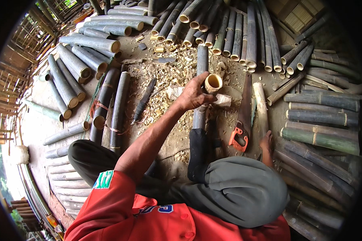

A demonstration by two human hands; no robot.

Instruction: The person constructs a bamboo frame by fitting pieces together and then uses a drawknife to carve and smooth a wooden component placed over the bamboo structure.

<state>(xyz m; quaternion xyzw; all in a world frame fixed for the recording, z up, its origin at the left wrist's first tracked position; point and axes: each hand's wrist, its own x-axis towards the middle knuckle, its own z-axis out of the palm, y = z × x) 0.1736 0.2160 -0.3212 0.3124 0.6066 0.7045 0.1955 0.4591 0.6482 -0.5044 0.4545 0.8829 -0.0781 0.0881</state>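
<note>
Bamboo section, short and hollow with its pale cut mouth tilted up toward me, sits clamped in my left hand; fingers wrap its lower wall, and it is raised over the chip-strewn ground at the middle of the work area, just above a long dark culm lying lengthwise beneath it; a pale offcut lies touching or just beside my knuckles; I cannot tell which. My right hand is low by my knee, and whether it grips anything I cannot tell, since my trouser leg hides most of it; the orange-handled saw lies just beside it, blade pointing away. A dark knife rests well to the left among shavings. To work cleanly I judge I should keep the grip below the rim; thumb clear of the cut edge.
</note>
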